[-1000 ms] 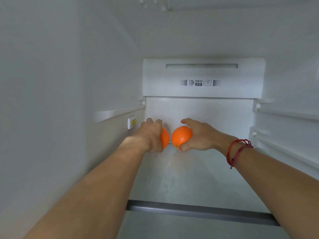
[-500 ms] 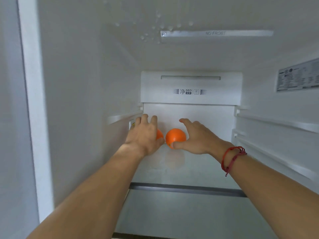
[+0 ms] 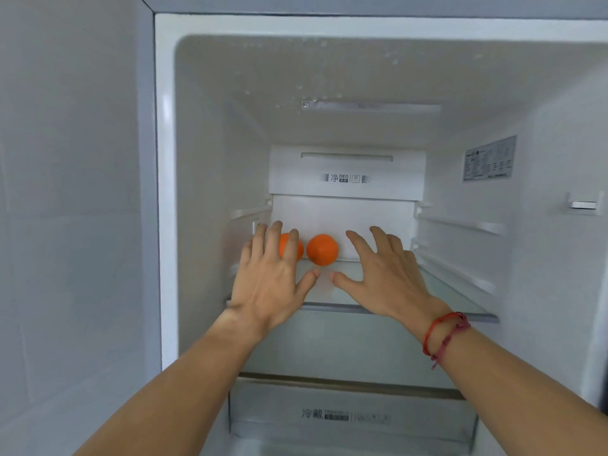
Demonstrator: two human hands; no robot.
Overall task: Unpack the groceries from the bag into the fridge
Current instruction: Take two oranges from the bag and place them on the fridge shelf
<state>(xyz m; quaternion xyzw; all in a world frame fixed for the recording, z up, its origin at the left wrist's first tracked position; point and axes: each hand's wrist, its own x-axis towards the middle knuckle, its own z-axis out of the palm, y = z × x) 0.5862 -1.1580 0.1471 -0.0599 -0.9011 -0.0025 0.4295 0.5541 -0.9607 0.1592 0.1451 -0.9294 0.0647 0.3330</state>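
Orange fruit sits at the back of the glass shelf (image 3: 457,292) inside the open fridge (image 3: 166,192), seen from the head camera. Both hands reach in palm down with fingers spread wide and hold nothing.

The left hand (image 3: 271,283) hovers over the left part of the shelf. Its fingertips cover part of the left orange (image 3: 283,246), which lies just beyond them against the white back wall; whether they touch it cannot be told. The right orange (image 3: 322,250) lies in full view beyond the gap between the two thumbs, just beside the left orange and to the left of the right hand's index finger, clear of both hands.

The right hand (image 3: 386,278) is spread over the middle of the shelf, thumb pointing toward the left hand's thumb, the two tips near but apart. A red cord bracelet (image 3: 444,334) circles the right wrist.

Below both forearms is a clear drawer (image 3: 352,419) with printed text on its front. Above the hands, on the back wall, is a white vent panel (image 3: 347,171) with a label.
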